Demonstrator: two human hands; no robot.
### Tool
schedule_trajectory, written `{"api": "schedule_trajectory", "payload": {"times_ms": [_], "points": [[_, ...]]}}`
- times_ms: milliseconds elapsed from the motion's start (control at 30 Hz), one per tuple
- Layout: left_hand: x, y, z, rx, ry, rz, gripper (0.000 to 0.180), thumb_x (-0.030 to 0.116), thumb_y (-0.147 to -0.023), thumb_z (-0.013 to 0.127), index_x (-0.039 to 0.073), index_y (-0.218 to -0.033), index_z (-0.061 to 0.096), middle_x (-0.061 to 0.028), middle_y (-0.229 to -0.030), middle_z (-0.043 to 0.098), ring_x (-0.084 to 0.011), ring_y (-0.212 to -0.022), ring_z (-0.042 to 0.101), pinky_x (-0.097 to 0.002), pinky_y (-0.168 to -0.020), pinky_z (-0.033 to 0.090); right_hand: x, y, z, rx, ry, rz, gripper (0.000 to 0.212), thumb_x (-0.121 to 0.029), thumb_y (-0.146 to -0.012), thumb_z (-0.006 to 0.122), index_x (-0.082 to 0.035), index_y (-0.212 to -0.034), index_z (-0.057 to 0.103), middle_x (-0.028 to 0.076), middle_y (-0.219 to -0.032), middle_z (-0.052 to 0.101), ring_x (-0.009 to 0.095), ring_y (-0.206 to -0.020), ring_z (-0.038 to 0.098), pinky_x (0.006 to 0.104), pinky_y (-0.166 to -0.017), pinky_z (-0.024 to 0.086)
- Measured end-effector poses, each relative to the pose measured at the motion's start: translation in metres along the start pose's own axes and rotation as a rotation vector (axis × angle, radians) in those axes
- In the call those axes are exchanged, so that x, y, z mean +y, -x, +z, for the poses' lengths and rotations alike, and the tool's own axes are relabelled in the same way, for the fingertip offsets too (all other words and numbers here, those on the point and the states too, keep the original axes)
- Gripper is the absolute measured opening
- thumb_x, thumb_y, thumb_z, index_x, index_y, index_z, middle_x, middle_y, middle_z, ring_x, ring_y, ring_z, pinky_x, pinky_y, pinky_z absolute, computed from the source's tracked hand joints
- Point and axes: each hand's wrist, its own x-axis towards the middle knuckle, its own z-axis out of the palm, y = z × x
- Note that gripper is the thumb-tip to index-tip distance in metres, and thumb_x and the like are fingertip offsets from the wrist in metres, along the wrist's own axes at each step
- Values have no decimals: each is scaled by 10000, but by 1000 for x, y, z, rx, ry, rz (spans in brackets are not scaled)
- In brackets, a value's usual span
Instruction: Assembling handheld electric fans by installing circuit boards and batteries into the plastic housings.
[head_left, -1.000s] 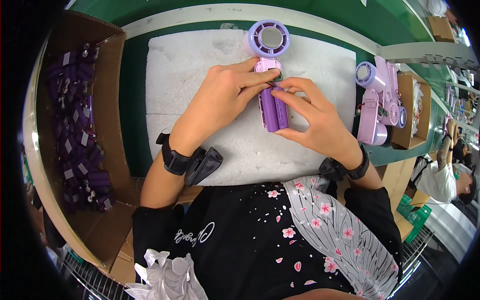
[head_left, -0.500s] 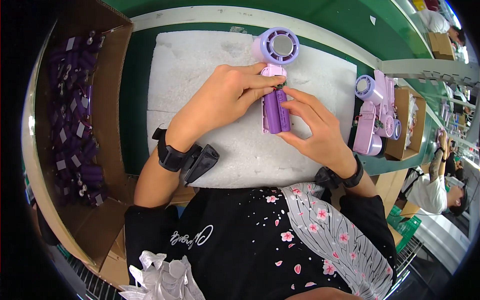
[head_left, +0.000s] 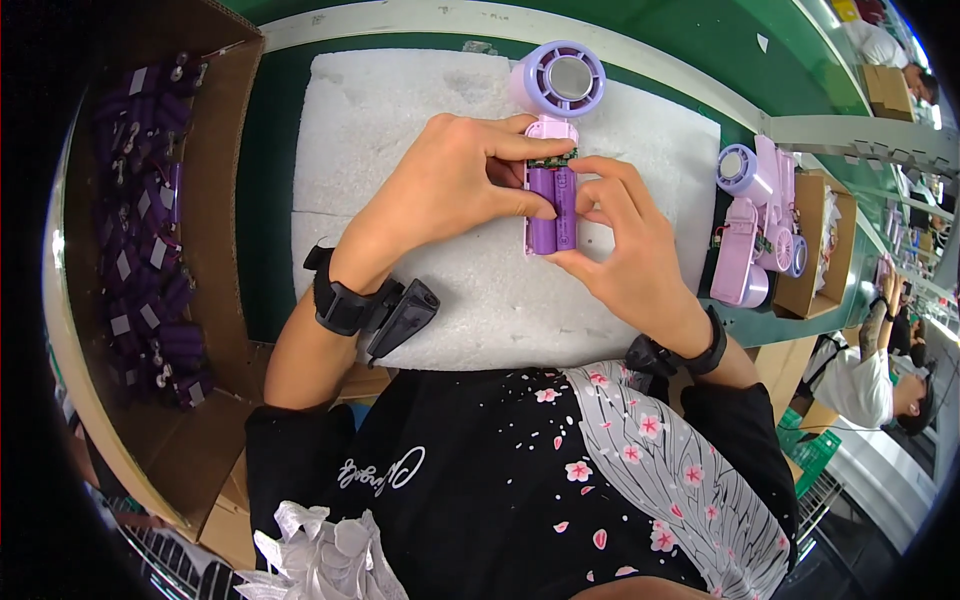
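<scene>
Left hand clasps the pink housing, thumb pressing purple cells, apparently for steadiness! Right hand pinches them lengthwise.

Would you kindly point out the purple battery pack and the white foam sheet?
Purple battery pack (head_left: 565, 218): head view, on its right-hand cell.
White foam sheet (head_left: 497, 287): head view, on its bare lower middle.

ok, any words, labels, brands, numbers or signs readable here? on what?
Black T-shirt: white script lettering on the chest; I won't copy its wording.
Right-hand purple battery cell in the pink fan handle: dark printed characters, too small to read.
White labels on the cells in the cardboard box: no print can be made out.
</scene>
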Motion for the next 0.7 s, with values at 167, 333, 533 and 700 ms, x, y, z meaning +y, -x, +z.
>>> {"api": "schedule_trajectory", "payload": {"times_ms": [167, 333, 533, 700], "points": [[1, -3, -1, 3, 13, -64, 551, 10, -690, 817, 76, -1216, 666, -154, -1098, 706, -129, -913, 667, -276, -825, 531, -6, -10, 0, -21, 12, 83, 531, -70, -621, 863, -34, -1063, 571, 89, -1266, 511, 231, -928, 645, 335, -773, 584], [-5, 1, 5, 45, 113, -75, 564, 9, -677, 826, 51, -1213, 659, -168, -1245, 645, -110, -858, 641, -276, -819, 538, 3, -19, -3, -23, -91, 35, 473, -81, -674, 830, -40, -1091, 611, 89, -1174, 567, 243, -917, 645, 339, -762, 571], [-10, 3, 14, 39, 73, 14, 561, 15, -675, 831, 36, -1208, 657, -200, -1292, 606, -100, -855, 643, -260, -792, 537, 23, -19, 3, 44, 11, -135, 268, -54, -767, 746, -39, -1025, 677, 103, -981, 629, 263, -899, 641, 349, -759, 537], [-12, 2, 14, -1, 86, -14, 556, 19, -678, 830, 57, -1208, 664, -214, -1316, 580, -101, -825, 650, -256, -766, 537, 21, -13, -3, -21, 99, -229, 315, -60, -761, 747, -24, -1064, 672, 124, -1061, 624, 284, -960, 619, 365, -793, 532]]}}
